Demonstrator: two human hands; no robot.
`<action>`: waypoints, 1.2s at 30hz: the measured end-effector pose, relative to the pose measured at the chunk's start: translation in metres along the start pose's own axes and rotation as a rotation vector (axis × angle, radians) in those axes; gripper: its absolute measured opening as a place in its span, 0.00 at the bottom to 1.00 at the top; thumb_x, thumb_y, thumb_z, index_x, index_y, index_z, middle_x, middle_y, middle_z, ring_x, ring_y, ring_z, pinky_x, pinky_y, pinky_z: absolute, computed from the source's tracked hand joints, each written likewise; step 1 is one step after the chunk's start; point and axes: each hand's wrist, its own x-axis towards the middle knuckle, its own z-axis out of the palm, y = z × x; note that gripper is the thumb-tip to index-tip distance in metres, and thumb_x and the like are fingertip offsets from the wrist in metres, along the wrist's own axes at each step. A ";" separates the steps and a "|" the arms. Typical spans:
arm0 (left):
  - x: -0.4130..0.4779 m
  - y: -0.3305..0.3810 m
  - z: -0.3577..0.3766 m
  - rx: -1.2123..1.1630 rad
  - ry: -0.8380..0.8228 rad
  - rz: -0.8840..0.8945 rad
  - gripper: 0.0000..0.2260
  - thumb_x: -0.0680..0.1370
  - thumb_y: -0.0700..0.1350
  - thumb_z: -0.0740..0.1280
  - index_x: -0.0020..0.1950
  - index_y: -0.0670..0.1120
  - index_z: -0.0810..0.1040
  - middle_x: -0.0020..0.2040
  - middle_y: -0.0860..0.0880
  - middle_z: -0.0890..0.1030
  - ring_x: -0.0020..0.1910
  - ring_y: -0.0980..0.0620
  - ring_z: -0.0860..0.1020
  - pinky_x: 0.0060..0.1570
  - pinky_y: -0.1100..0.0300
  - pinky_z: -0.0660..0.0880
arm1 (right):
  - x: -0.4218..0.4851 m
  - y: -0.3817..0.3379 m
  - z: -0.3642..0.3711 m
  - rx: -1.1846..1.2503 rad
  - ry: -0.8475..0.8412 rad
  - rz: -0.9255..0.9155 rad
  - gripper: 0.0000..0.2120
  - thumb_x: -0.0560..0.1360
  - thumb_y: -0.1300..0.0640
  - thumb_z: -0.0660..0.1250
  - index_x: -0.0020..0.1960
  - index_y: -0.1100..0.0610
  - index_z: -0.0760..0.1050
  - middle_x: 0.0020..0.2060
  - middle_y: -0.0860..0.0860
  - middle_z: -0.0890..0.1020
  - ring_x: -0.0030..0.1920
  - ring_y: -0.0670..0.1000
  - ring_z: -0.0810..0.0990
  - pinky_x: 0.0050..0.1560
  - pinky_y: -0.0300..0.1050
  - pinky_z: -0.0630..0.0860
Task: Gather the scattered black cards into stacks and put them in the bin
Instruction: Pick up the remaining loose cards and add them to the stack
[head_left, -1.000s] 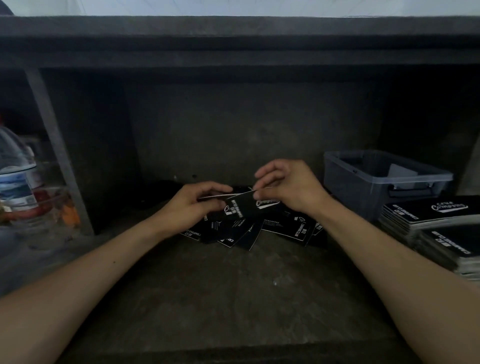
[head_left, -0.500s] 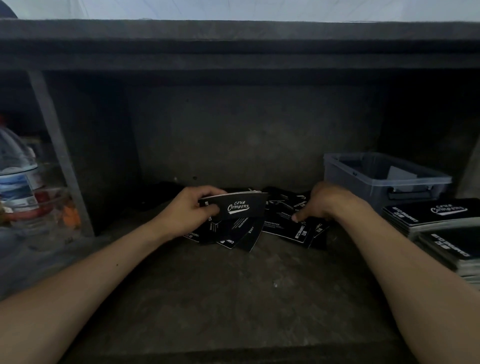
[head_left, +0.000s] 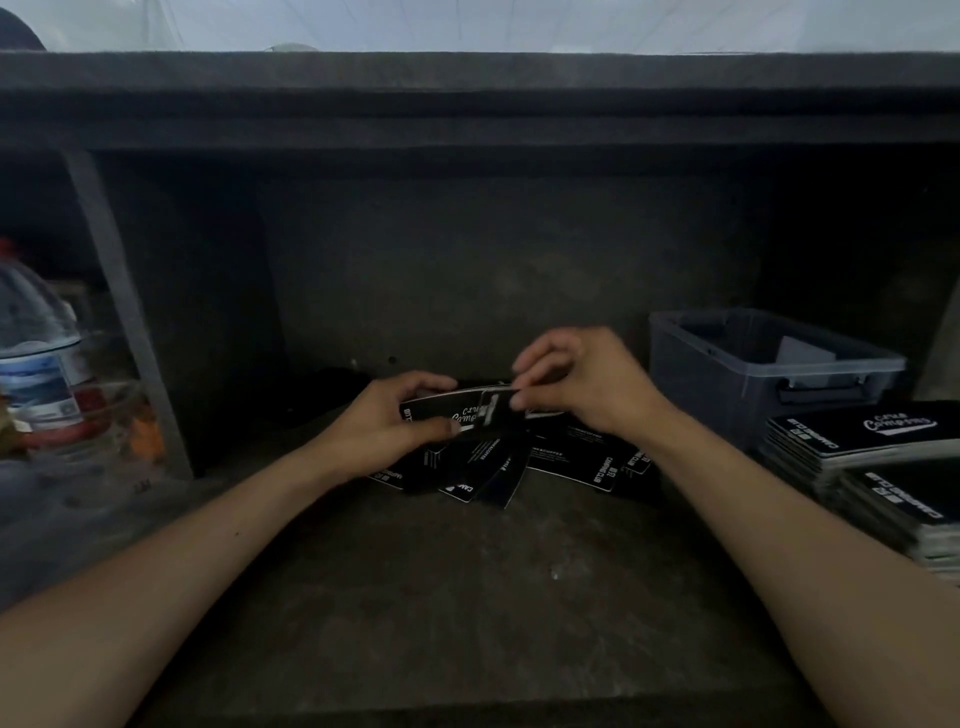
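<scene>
On the dark shelf (head_left: 467, 597), toward its far middle, the left hand (head_left: 384, 421) gripped a small stack of black cards (head_left: 441, 410), thumb on the near face and fingers curled over the far edge. Just beside it, the right hand (head_left: 582, 389) pinched another card (head_left: 496, 415) against that stack's right end. Loose cards (head_left: 571, 457) lay fanned beneath both hands. Far right stood the grey bin (head_left: 727, 374), with two tall stacks (head_left: 852, 436) nearer.

cards (head_left: 571, 457): matt black card stock | bin (head_left: 727, 384): translucent grey plastic | shelf (head_left: 441, 597): rough, dull
</scene>
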 end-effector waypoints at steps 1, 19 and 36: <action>-0.001 0.000 0.000 0.022 -0.009 0.016 0.20 0.71 0.45 0.79 0.61 0.52 0.80 0.52 0.55 0.85 0.51 0.61 0.83 0.51 0.70 0.77 | -0.001 0.002 0.007 -0.014 -0.056 0.007 0.18 0.62 0.67 0.80 0.50 0.61 0.79 0.40 0.52 0.86 0.40 0.43 0.84 0.48 0.35 0.77; 0.001 0.006 0.018 0.142 0.119 0.050 0.06 0.75 0.44 0.76 0.51 0.49 0.85 0.44 0.52 0.87 0.46 0.54 0.85 0.50 0.51 0.82 | 0.008 0.015 0.002 -0.452 -0.486 0.315 0.23 0.64 0.58 0.79 0.57 0.50 0.80 0.39 0.41 0.84 0.36 0.35 0.80 0.38 0.31 0.72; 0.003 -0.008 -0.003 0.120 0.054 0.050 0.20 0.79 0.31 0.63 0.67 0.48 0.79 0.59 0.52 0.83 0.57 0.58 0.80 0.58 0.68 0.74 | 0.021 0.008 -0.020 -0.772 -0.549 0.401 0.29 0.57 0.47 0.82 0.56 0.47 0.79 0.48 0.42 0.81 0.48 0.44 0.79 0.52 0.42 0.79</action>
